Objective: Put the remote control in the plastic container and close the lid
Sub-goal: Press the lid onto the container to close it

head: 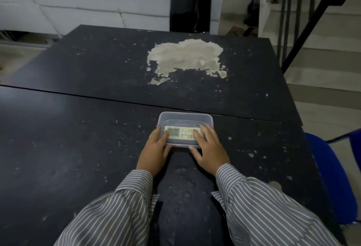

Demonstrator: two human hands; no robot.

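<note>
A clear plastic container [185,116] lies on the black table [78,138], a little right of centre. A white remote control [182,133] with a small grey screen lies flat inside it, seen through the clear lid on top. My left hand [154,152] covers the container's left end, fingers on the lid and thumb at the near edge. My right hand [209,152] does the same at the right end, its fingers over the remote's buttons. Both sleeves are grey with white stripes.
The table's far half has a large pale patch [185,56] where the surface has peeled. A black chair [190,7] stands beyond the far edge. A blue chair [328,167] is at the right edge, and stairs with a black railing [304,21] rise further right.
</note>
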